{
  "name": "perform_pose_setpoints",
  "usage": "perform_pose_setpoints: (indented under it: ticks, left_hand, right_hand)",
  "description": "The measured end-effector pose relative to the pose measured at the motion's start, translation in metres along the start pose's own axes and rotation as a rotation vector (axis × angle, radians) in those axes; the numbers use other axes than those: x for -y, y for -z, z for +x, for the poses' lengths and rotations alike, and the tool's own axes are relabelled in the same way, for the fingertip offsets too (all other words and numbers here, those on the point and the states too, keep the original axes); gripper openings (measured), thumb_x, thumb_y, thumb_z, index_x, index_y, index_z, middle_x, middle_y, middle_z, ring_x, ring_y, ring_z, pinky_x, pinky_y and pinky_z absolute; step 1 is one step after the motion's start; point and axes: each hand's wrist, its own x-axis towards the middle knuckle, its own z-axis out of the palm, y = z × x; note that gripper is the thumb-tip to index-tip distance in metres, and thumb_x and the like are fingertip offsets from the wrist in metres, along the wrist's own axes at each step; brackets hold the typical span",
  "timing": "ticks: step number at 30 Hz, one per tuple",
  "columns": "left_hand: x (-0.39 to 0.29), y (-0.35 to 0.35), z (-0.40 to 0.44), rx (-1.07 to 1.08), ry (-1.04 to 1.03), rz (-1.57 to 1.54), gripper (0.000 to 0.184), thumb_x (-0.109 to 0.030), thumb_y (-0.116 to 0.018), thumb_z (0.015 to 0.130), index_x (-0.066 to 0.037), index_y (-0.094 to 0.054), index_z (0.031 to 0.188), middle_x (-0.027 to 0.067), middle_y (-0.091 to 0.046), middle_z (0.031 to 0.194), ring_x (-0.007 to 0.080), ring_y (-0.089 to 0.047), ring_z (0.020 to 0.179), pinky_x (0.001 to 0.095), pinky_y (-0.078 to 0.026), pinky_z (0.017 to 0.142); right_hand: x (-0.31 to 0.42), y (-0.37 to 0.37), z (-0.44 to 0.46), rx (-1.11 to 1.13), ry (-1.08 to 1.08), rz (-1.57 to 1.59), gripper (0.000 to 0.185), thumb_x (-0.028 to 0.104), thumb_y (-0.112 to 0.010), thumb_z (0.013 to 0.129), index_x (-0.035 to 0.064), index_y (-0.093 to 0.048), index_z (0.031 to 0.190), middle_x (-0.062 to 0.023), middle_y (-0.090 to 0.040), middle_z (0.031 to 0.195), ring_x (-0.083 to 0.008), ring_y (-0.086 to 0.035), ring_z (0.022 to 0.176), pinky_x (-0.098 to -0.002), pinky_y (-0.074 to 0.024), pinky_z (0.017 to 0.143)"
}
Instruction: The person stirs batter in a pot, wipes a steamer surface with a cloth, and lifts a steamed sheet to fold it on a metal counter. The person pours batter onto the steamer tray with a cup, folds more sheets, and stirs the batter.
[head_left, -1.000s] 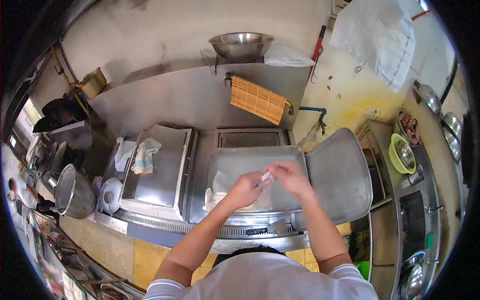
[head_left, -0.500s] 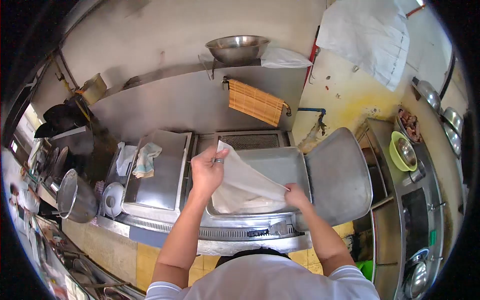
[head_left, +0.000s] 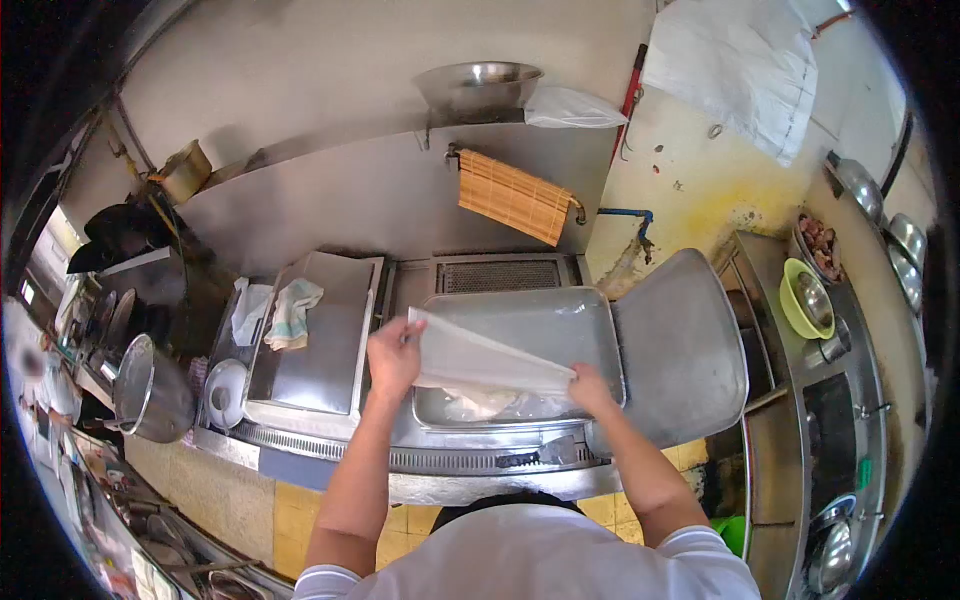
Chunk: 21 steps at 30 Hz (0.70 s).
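White cloth (head_left: 480,355) (tray (head_left: 583,330) partly hidden)

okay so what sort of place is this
Probably a commercial kitchen: there's a large metal tray at the center, a deep metal pot at the left, and what looks like raw meat at the right.

Restaurant-style kitchen, steel bowl (head_left: 480,90) on ledge, large pot (head_left: 165,395), raw meat (head_left: 820,245)
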Motion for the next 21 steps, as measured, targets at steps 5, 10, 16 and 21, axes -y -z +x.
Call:
perform_pose_setpoints:
  ticks: [5, 10, 16, 21]
  left_hand:
    - [0.104, -0.084, -0.066, 0.409, -0.046, 0.440, 0.028, -0.030, -0.066, 0.089, -0.006, -0.078, 0.097, 0.0204, -0.074, 0.106, 0.0383, -0.072, 0.094, 0.0486, -0.058, 0.085]
    - [0.147, -0.131, -0.097, 0.595, -0.192, 0.432, 0.032, -0.035, -0.066, 0.089, -0.008, -0.076, 0.103, 0.0218, -0.073, 0.109, 0.0433, -0.070, 0.099, 0.0505, -0.056, 0.091]
    - [-0.001, -0.106, -0.050, 0.339, -0.174, -0.074, 0.020, -0.017, -0.069, 0.092, -0.008, -0.075, 0.108, 0.0212, -0.074, 0.102, 0.0446, -0.069, 0.096, 0.0473, -0.056, 0.084]
    - [-0.048, -0.047, -0.023, 0.111, -0.339, -0.238, 0.021, 0.000, -0.066, 0.088, -0.005, -0.076, 0.106, 0.0185, -0.075, 0.105, 0.0380, -0.073, 0.100, 0.0411, -0.058, 0.086]
  right_hand:
    - [0.028, 0.019, -0.020, 0.041, 0.185, -0.318, 0.023, 0.014, -0.062, 0.086, 0.0013, -0.074, 0.100, -0.0232, -0.072, 0.110, -0.0397, -0.069, 0.104, -0.0498, -0.0547, 0.093]
    - [0.018, 0.009, -0.006, 0.471, -0.113, -0.375, 0.028, 0.015, -0.064, 0.084, -0.0010, -0.074, 0.104, -0.0258, -0.072, 0.114, -0.0405, -0.069, 0.110, -0.0492, -0.0546, 0.097]
    - [0.119, 0.047, 0.019, 0.113, 0.121, 0.469, 0.027, 0.013, -0.060, 0.087, -0.0024, -0.074, 0.105, -0.0246, -0.074, 0.107, -0.0335, -0.072, 0.105, -0.0396, -0.0553, 0.093]
    - [0.130, 0.063, 0.009, 0.345, 0.018, 0.522, 0.026, 0.009, -0.057, 0.087, -0.0054, -0.070, 0.104, -0.0265, -0.073, 0.103, -0.0352, -0.070, 0.097, -0.0388, -0.0534, 0.087]
